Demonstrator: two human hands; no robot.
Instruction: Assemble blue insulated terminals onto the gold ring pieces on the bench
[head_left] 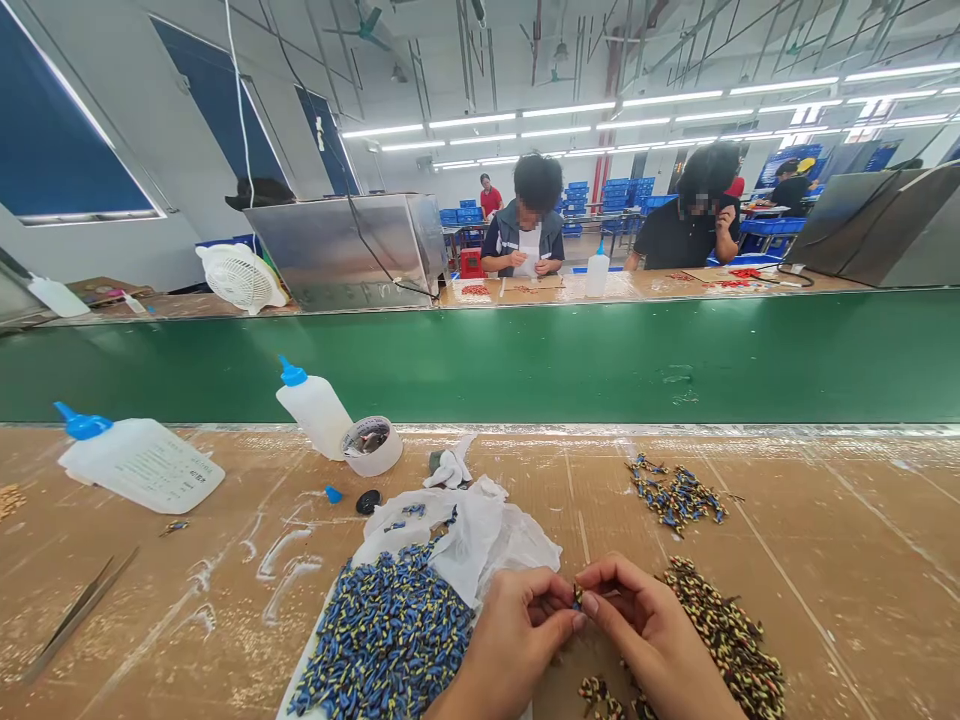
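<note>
My left hand (529, 620) and my right hand (626, 610) meet at the front of the table, fingertips pinched together. Between them is a tiny blue and dark piece (577, 597), mostly covered by the fingers; which hand grips it more firmly is hard to see. Left of my hands lies a heap of small blue-and-yellow pieces (390, 630) on a white plastic bag (495, 535). Beside my right hand spreads a pile of small dark pieces with yellowish and red tips (724, 635). Farther back is a smaller pile of blue, dark and yellow pieces (679, 495).
Two white bottles with blue nozzles, one lying (150, 465) and one tilted (315, 410), are at the left near a tape roll (373, 447). Tweezers (79, 615) lie front left. Behind runs a green conveyor belt (480, 365); two people (529, 225) sit across it.
</note>
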